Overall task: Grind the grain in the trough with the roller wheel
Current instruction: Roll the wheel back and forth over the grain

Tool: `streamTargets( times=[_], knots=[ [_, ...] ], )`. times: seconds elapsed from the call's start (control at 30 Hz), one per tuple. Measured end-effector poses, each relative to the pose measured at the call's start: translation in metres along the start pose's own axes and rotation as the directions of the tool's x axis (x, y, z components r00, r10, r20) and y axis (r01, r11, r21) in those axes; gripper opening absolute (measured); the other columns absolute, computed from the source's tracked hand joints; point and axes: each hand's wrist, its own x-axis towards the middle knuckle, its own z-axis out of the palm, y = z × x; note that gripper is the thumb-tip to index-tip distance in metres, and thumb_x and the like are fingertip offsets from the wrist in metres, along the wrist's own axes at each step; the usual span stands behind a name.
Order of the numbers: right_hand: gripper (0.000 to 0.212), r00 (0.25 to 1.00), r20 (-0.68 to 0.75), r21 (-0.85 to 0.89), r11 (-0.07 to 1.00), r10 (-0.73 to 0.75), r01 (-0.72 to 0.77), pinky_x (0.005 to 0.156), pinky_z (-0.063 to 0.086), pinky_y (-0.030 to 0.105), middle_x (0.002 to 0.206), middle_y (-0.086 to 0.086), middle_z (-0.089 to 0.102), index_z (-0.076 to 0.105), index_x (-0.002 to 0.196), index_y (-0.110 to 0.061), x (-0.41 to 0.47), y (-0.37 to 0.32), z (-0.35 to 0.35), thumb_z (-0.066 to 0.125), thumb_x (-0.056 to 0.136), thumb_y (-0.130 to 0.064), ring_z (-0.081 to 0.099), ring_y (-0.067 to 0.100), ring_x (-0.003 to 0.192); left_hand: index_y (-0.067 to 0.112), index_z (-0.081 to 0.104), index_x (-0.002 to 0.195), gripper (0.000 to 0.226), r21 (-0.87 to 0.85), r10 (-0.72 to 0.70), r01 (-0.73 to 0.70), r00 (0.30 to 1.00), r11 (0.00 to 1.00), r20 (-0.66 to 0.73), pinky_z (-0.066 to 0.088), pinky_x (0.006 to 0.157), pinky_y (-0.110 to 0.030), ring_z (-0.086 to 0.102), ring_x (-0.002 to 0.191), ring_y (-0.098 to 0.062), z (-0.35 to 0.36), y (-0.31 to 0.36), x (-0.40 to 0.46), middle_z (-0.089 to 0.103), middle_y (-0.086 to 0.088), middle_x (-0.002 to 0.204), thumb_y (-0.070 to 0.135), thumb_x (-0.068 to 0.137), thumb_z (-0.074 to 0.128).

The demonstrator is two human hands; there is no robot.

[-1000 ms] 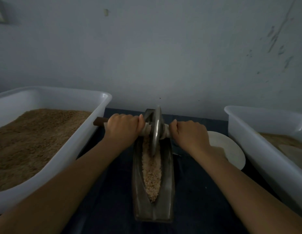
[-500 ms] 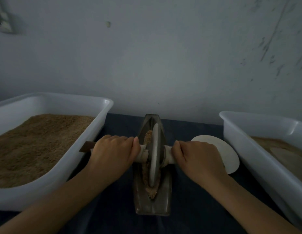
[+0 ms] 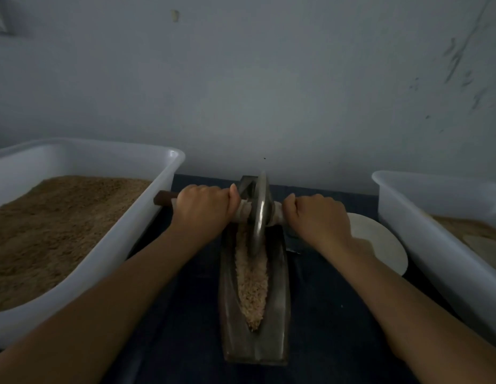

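A dark boat-shaped metal trough (image 3: 280, 314) lies lengthwise on the table in front of me. Pale crushed grain (image 3: 252, 281) fills its groove. A metal roller wheel (image 3: 259, 212) stands upright in the groove at the far end of the trough. Its axle handle (image 3: 163, 199) sticks out on both sides. My left hand (image 3: 203, 207) grips the handle left of the wheel. My right hand (image 3: 318, 217) grips it right of the wheel. Both arms are stretched forward.
A white plastic tub (image 3: 147, 225) full of brown grain stands on the left, close to the handle's end. Another white tub (image 3: 424, 236) stands on the right. A white plate (image 3: 385, 242) lies between the trough and the right tub. A grey wall rises right behind the table.
The wheel rolled toward me to the trough's middle half a second ago. It has since rolled back to the far end, and my arms have stretched out again.
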Motion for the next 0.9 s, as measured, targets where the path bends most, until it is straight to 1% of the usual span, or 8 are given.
streamTargets(
  times=[0.23, 0.33, 0.43, 0.53, 0.67, 0.73, 0.83, 0.9],
  knots=[
    [0.055, 1.000, 0.029, 0.055, 0.998, -0.006, 0.004, 0.046, 0.009, 0.029, 0.046, 0.000, 0.036, 0.034, 0.043, -0.019, 0.010, -0.001, 0.002, 0.027, 0.096, -0.031, 0.028, 0.014, 0.042, 0.008, 0.015, 0.138, 0.060, 0.007, 0.006, -0.006, 1.000, 1.000, -0.005, 0.043, 0.065, -0.031, 0.060, 0.083, -0.020, 0.009, -0.004, 0.010, 0.057, -0.004, 0.101, 0.025, 0.092, 0.049],
    [0.054, 0.999, 0.023, 0.015, 0.999, -0.034, 0.034, 0.045, 0.011, 0.029, 0.044, -0.003, 0.033, 0.038, 0.045, -0.019, -0.007, -0.002, -0.005, 0.028, 0.096, -0.032, 0.025, 0.013, 0.040, 0.012, 0.029, 0.126, 0.043, -0.074, 0.033, -0.034, 0.999, 0.997, -0.014, 0.047, 0.072, -0.029, 0.059, 0.081, -0.017, 0.000, -0.001, -0.002, 0.058, -0.002, 0.097, 0.030, 0.092, 0.050],
    [0.048, 0.995, 0.066, 0.042, 0.996, -0.080, 0.078, 0.046, 0.021, 0.030, 0.046, -0.004, 0.036, 0.038, 0.052, -0.020, -0.027, -0.003, -0.015, 0.027, 0.097, -0.031, 0.032, 0.015, 0.041, 0.018, 0.050, 0.099, 0.018, -0.270, -0.052, 0.032, 0.996, 0.962, -0.067, 0.049, 0.074, -0.030, 0.058, 0.070, -0.014, -0.014, 0.002, -0.020, 0.060, 0.003, 0.081, 0.032, 0.097, 0.039],
    [0.040, 0.985, 0.106, -0.007, 0.991, -0.134, 0.135, 0.043, 0.018, 0.030, 0.050, -0.005, 0.037, 0.032, 0.060, -0.022, -0.046, -0.005, -0.032, 0.020, 0.096, -0.033, 0.035, 0.013, 0.043, 0.016, 0.056, 0.071, 0.033, -0.422, -0.143, 0.074, 0.980, 0.903, -0.135, 0.049, 0.066, -0.032, 0.055, 0.055, -0.018, -0.026, 0.007, -0.041, 0.059, 0.001, 0.063, 0.027, 0.097, 0.038],
    [0.040, 0.977, 0.100, 0.053, 0.982, -0.188, 0.183, 0.044, 0.025, 0.023, 0.052, -0.007, 0.036, 0.037, 0.065, -0.020, -0.065, -0.009, -0.052, 0.016, 0.095, -0.037, 0.039, 0.008, 0.044, 0.016, 0.054, 0.064, 0.024, -0.390, -0.095, 0.006, 0.973, 0.921, -0.209, 0.050, 0.050, -0.033, 0.050, 0.043, -0.015, -0.037, 0.006, -0.061, 0.053, 0.002, 0.052, 0.019, 0.088, 0.055],
    [0.044, 0.982, 0.080, 0.081, 0.983, -0.173, 0.167, 0.043, 0.018, 0.021, 0.049, -0.007, 0.038, 0.036, 0.059, -0.025, -0.068, -0.009, -0.058, 0.010, 0.090, -0.042, 0.037, 0.008, 0.041, 0.018, 0.053, 0.059, 0.027, -0.412, -0.098, -0.032, 0.952, 0.910, -0.289, 0.049, 0.041, -0.032, 0.049, 0.036, -0.011, -0.039, 0.005, -0.066, 0.052, 0.005, 0.046, 0.019, 0.086, 0.056],
    [0.045, 0.984, 0.087, 0.075, 0.986, -0.158, 0.151, 0.042, 0.016, 0.021, 0.047, -0.006, 0.039, 0.035, 0.056, -0.027, -0.066, -0.010, -0.057, 0.009, 0.088, -0.044, 0.035, 0.007, 0.039, 0.016, 0.056, 0.059, 0.045, -0.408, -0.077, -0.035, 0.964, 0.912, -0.256, 0.047, 0.041, -0.028, 0.049, 0.036, -0.012, -0.038, 0.005, -0.065, 0.052, 0.005, 0.047, 0.029, 0.091, 0.028],
    [0.049, 0.988, 0.094, 0.091, 0.990, -0.119, 0.110, 0.042, 0.019, 0.022, 0.046, -0.005, 0.039, 0.039, 0.053, -0.024, -0.057, -0.009, -0.049, 0.014, 0.092, -0.042, 0.037, 0.008, 0.040, 0.010, 0.061, 0.076, 0.061, -0.334, -0.014, -0.061, 0.976, 0.941, -0.219, 0.041, 0.052, -0.023, 0.051, 0.047, -0.014, -0.036, 0.005, -0.055, 0.056, 0.002, 0.060, 0.032, 0.088, 0.006]
  ],
)
